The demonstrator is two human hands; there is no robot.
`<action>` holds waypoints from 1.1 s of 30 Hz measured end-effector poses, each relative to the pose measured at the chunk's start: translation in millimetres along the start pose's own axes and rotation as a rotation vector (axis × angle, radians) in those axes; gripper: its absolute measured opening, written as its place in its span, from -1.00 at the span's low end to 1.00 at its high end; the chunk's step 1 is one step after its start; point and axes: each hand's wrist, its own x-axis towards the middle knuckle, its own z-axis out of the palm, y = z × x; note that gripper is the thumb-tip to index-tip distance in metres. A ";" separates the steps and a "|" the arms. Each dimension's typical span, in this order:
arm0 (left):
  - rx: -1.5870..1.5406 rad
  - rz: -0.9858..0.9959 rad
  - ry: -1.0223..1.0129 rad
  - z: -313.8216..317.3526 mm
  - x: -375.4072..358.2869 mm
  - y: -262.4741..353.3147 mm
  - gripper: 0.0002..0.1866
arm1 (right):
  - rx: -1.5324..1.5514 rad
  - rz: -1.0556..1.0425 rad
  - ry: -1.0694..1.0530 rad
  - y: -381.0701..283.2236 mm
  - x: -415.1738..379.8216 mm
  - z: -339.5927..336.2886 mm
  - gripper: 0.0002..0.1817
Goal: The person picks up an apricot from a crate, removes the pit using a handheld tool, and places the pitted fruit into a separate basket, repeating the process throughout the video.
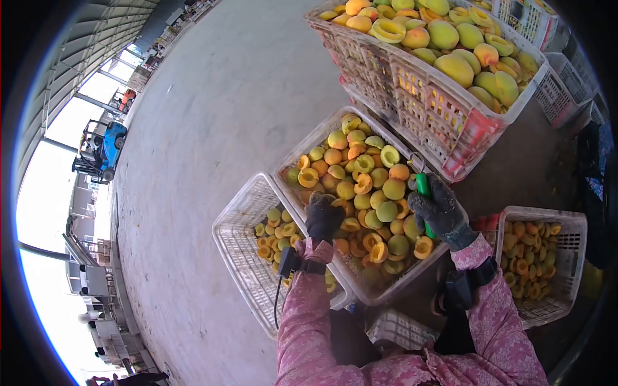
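Note:
My left hand [323, 217], in a dark glove, is down among the peaches at the left side of the middle crate [364, 300]. Its fingers are curled and touch the fruit, but what they hold is hidden. A green-handled pitting knife [423, 186] with a curved metal end is in my right hand [441, 212], also gloved, over that crate's right side. Whole peaches [386, 211] and cut halves [363, 183] fill the middle crate, some halves showing a hollow where the stone was.
A heaped crate of peaches [412, 90] stands at upper right. Crates holding smaller amounts of cut fruit stand left [235, 225] and right [576, 264] of the middle one. Far left, a blue forklift [111, 149] is parked on the concrete floor [187, 212].

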 end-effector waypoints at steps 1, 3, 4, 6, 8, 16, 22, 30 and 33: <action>0.086 0.030 0.098 -11.8 -4.0 -15.5 -0.62 | -0.004 -0.003 0.017 0.1 -1.7 -0.4 -0.70; 0.288 -0.075 -0.147 -57.4 -14.4 -33.5 -0.56 | 0.002 0.012 0.035 5.5 -2.4 -5.4 -0.69; 0.338 -0.070 -0.207 -64.4 -15.2 -57.3 -0.53 | 0.006 0.023 0.052 6.5 -1.4 -7.4 -0.68; 0.374 -0.145 -0.302 -80.0 -12.7 -51.2 -0.34 | -0.020 0.026 0.037 2.7 -2.1 -7.8 -0.67; 0.195 0.023 -0.218 -56.4 6.3 -39.4 -0.27 | -0.052 0.028 0.028 1.6 -1.1 -8.1 -0.65; 0.240 0.221 -0.317 85.0 81.5 78.0 -0.15 | -0.032 0.081 0.077 0.2 2.0 -8.4 -0.72; 0.088 0.205 0.017 79.6 84.7 79.6 -0.48 | -0.131 0.070 0.103 1.7 -0.2 -11.9 -0.73; -0.040 -0.033 0.111 -20.3 33.3 -3.8 -0.56 | -0.064 0.074 0.065 -2.3 -2.9 -8.0 -0.74; 0.361 -0.217 -0.161 -69.4 22.0 -73.8 -0.50 | -0.081 0.056 0.006 5.7 -3.9 -9.6 -0.73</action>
